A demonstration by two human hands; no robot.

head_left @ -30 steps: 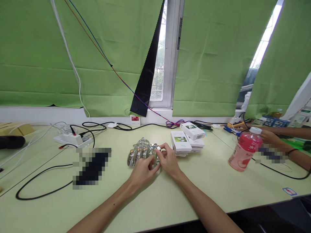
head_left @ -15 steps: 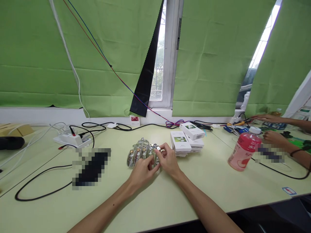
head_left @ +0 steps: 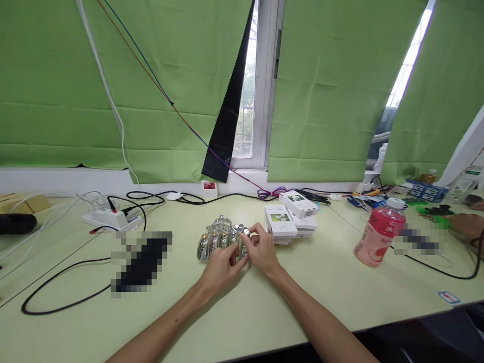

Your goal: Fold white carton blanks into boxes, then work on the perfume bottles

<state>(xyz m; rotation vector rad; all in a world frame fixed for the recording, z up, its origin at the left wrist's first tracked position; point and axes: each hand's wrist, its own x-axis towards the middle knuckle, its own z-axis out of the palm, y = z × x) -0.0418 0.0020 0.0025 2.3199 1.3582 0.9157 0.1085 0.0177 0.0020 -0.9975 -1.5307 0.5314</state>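
Observation:
Several shiny, clear and silvery pieces, like small bottles with round caps (head_left: 215,243), stand close together on the table in front of me. My left hand (head_left: 223,264) is at their near right side, with thumb and fingers pinched together around one piece whose exact shape is hidden. Pressed close beside it, my right hand (head_left: 261,252) has its fingers curled in a pinch at the same piece. A round silver cap (head_left: 246,231) shows at the right fingertips. The fingers cover most of the held piece.
Stacked white boxes (head_left: 281,227) with green pictures sit just right of my hands. Farther right stands a pink drink bottle (head_left: 379,237). A blurred-out dark object (head_left: 141,264) and a power strip (head_left: 109,217) lie left. Another person's hand (head_left: 467,227) is at the far right.
My hands and the shiny pieces have barely moved. At the far right, the other person's arms have drawn back toward the right edge.

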